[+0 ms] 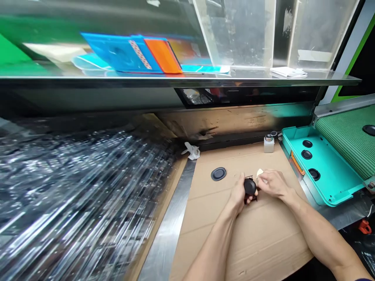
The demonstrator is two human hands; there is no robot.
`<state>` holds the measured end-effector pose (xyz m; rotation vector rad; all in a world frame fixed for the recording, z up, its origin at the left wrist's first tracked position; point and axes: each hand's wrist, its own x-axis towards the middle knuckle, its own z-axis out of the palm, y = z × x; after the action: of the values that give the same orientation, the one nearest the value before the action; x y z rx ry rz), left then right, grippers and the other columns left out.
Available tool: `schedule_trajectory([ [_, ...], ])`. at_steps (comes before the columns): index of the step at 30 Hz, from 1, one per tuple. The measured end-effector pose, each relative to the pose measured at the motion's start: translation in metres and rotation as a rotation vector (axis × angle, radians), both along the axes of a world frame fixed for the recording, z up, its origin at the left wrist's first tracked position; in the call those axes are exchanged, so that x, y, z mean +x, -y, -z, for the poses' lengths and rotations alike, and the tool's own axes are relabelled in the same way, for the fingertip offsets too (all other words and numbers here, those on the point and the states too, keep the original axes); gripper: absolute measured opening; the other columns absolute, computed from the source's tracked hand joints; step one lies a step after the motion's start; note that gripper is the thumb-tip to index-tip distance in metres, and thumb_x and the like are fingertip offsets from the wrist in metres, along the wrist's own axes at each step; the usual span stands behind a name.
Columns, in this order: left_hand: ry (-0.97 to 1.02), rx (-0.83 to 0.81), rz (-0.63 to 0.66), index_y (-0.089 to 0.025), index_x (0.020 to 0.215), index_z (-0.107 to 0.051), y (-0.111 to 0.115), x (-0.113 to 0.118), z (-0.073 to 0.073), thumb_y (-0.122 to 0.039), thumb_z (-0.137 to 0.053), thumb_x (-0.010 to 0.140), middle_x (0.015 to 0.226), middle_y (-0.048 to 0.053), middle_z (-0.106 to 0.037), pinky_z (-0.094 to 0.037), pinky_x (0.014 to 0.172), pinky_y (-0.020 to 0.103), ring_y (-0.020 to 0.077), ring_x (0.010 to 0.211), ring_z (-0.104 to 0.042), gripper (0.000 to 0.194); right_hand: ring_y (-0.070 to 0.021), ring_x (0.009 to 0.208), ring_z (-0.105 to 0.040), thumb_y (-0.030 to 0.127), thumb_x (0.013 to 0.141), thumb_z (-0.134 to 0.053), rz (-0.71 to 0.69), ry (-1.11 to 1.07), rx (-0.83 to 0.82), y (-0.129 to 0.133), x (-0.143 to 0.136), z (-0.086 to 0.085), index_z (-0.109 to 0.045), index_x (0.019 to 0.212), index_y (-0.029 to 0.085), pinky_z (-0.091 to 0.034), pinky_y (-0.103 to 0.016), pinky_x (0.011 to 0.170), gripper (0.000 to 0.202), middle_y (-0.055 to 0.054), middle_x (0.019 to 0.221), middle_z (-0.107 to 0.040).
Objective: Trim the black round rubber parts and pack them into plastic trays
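Head view: left of the teal tray (336, 175), your left grip (238, 194) clasps a black disc (250, 187), seemingly mid-work, your right grip (272, 182) pinching a pale scrap (259, 172); another disc (218, 174) lies farther left, three discs (306, 154) inside (done, perhaps).

We can read no text, brand or number. Pale marks (140, 54) on blue item (114, 52) on shelf (234, 81) too small and blurred for us to make out.

The round part (250, 187) in the left fingers (241, 182) looks like smooth, matt plastic. Below them, the cardboard (269, 230) is matt, lightly creased. To their right, the tray (335, 168) seems smooth plastic; to their left, the sheeting (88, 195) is glossy plastic.
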<state>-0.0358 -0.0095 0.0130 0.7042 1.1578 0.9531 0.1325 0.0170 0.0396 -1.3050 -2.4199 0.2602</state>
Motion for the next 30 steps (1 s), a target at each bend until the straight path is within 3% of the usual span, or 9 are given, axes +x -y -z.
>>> schedule_trajectory([
  [4, 0.436, -0.238, -0.086, -0.005, 0.089, -0.063, -0.012, -0.019, -0.007, -0.047, -0.019, 0.102, 0.058, 0.008, -0.057, -0.023, 0.032, 0.017, 0.0085, 0.037, -0.038, 0.063, -0.0163, 0.08, -0.059, 0.028, 0.098, -0.049, 0.127, -0.139, 0.084, -0.008, 0.008, 0.006, -0.069, 0.077, 0.02, -0.037, -0.025, 0.074, 0.031, -0.004, 0.081, -0.069],
  [7, 0.567, -0.299, -0.134, -0.003, 0.095, -0.062, -0.015, -0.027, -0.01, -0.046, -0.023, 0.101, 0.06, 0.009, -0.056, -0.026, 0.032, 0.016, 0.0089, 0.04, -0.039, 0.058, -0.0178, 0.079, -0.059, 0.03, 0.098, -0.048, 0.161, -0.144, 0.099, -0.015, 0.012, 0.011, -0.069, 0.076, 0.02, -0.037, -0.026, 0.073, 0.032, -0.005, 0.079, -0.068],
  [17, 0.591, -0.305, -0.174, -0.001, 0.099, -0.061, -0.015, -0.026, -0.011, -0.044, -0.019, 0.103, 0.063, 0.012, -0.057, -0.031, 0.033, 0.017, 0.0109, 0.043, -0.043, 0.06, -0.0184, 0.077, -0.059, 0.031, 0.096, -0.048, 0.251, -0.175, 0.087, -0.022, 0.023, 0.003, -0.067, 0.071, 0.019, -0.036, -0.026, 0.071, 0.033, -0.005, 0.076, -0.066],
  [22, 0.56, -0.311, -0.196, 0.001, 0.102, -0.061, -0.012, -0.023, -0.018, -0.044, -0.019, 0.104, 0.063, 0.011, -0.058, -0.034, 0.034, 0.017, 0.0104, 0.043, -0.044, 0.062, -0.0191, 0.088, -0.059, 0.032, 0.102, -0.047, 0.208, -0.164, 0.073, -0.021, 0.023, 0.002, -0.073, 0.093, 0.02, -0.04, -0.026, 0.079, 0.03, -0.006, 0.088, -0.066],
  [28, 0.641, -0.269, -0.269, 0.002, 0.106, -0.061, -0.013, -0.02, -0.012, -0.044, -0.02, 0.104, 0.071, 0.015, -0.063, -0.046, 0.042, 0.02, 0.0133, 0.05, -0.053, 0.061, -0.0284, 0.105, -0.053, 0.034, 0.102, -0.05, 0.465, 0.17, 0.087, -0.021, 0.031, 0.006, -0.071, 0.114, 0.02, -0.038, -0.036, 0.091, 0.028, -0.012, 0.108, -0.063],
  [30, 0.681, -0.216, -0.301, -0.001, 0.11, -0.061, -0.013, -0.02, -0.009, -0.044, -0.024, 0.104, 0.08, 0.017, -0.067, -0.051, 0.048, 0.024, 0.0158, 0.057, -0.059, 0.056, -0.0306, 0.112, -0.05, 0.041, 0.101, -0.054, 0.416, 0.176, 0.117, -0.016, 0.027, 0.005, -0.062, 0.132, 0.019, -0.038, -0.038, 0.094, 0.038, -0.014, 0.12, -0.06],
])
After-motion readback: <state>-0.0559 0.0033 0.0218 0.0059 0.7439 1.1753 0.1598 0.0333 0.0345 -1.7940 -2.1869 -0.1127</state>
